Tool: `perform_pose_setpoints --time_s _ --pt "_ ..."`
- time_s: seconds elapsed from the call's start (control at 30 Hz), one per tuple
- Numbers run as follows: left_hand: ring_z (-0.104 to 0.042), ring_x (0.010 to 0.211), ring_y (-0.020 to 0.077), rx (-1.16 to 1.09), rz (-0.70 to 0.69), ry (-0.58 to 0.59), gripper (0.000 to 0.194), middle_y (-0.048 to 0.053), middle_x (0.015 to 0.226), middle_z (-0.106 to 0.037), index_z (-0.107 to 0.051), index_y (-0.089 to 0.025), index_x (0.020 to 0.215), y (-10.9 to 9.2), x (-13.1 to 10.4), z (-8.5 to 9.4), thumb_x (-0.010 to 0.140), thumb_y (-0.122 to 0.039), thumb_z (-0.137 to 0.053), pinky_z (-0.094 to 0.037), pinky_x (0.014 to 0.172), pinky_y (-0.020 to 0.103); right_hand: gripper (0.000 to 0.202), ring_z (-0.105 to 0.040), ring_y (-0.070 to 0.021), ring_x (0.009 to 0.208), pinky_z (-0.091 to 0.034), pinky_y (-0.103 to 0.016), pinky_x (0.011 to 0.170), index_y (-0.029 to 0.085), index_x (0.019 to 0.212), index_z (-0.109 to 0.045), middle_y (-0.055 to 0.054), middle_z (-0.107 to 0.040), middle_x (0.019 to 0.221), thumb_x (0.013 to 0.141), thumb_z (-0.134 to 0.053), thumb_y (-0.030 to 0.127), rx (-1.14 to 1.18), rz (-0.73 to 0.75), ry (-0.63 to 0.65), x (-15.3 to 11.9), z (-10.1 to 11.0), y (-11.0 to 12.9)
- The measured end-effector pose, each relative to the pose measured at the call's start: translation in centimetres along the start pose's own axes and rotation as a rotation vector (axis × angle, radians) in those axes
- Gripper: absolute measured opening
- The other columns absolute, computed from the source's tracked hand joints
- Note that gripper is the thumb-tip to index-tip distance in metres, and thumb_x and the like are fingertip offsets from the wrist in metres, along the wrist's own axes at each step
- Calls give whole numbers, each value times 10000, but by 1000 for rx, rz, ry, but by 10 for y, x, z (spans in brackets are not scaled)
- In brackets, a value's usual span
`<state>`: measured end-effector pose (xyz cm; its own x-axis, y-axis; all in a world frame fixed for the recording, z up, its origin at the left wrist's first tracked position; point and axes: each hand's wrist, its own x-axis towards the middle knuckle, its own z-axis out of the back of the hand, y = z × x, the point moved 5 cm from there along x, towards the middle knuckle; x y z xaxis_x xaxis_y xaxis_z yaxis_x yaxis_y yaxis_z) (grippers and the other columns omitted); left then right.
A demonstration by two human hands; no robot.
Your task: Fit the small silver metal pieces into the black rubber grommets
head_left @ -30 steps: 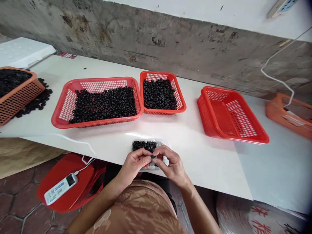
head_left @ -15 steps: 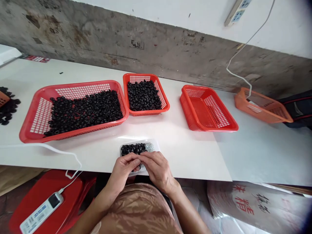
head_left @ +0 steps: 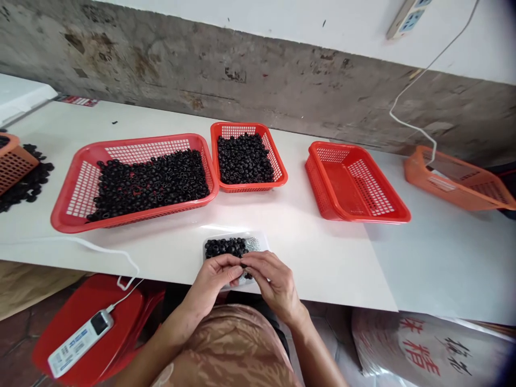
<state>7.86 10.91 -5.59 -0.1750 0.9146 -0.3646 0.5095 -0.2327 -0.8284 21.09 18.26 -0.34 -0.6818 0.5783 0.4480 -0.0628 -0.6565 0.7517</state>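
Both hands meet over the near side of a small white tray [head_left: 265,243] at the table's front edge. In it lie round black pieces with holes [head_left: 226,246] on the left and tiny silvery metal bits [head_left: 252,244] on the right. My left hand [head_left: 217,277] is pinched, thumb against the curled index finger. Fingertip to fingertip with it, my right hand [head_left: 276,279] is pinched too. Something small and dark shows between the fingertips, but the fingers mostly cover it, so its kind is unclear.
Behind the tray stand a large red basket [head_left: 66,212] and a smaller one [head_left: 282,176], both holding many black pieces. Stacked red baskets [head_left: 334,201] and an orange basket [head_left: 447,191] are to the right. A white cable [head_left: 100,247] runs to a power strip [head_left: 80,344] on a red stool [head_left: 121,328].
The camera view has swung slightly left, so everything sits further right. My right fingers and thumb have parted a little at the meeting point, and a dark bit shows there.
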Motion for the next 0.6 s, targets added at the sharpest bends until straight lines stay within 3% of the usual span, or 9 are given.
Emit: perform_pose_setpoints --time_s 0.27,0.6 --pt "-526 636 102 32 -52 6 136 1 691 -611 -769 -159 854 -2 2 0 823 -290 -751 -429 639 223 285 -662 -172 1058 -550 -313 917 248 1196 -670 -52 -707 1118 975 -566 101 44 -41 36 0 -5 -7" --pt "-516 596 100 20 -16 1 182 -7 632 -601 -765 -150 831 -6 4 -3 753 -312 -796 -416 612 219 281 -667 -187 1085 -552 -339 929 262 1204 -668 -53 -715 1125 988 -551 125 48 -50 27 0 -3 -5"
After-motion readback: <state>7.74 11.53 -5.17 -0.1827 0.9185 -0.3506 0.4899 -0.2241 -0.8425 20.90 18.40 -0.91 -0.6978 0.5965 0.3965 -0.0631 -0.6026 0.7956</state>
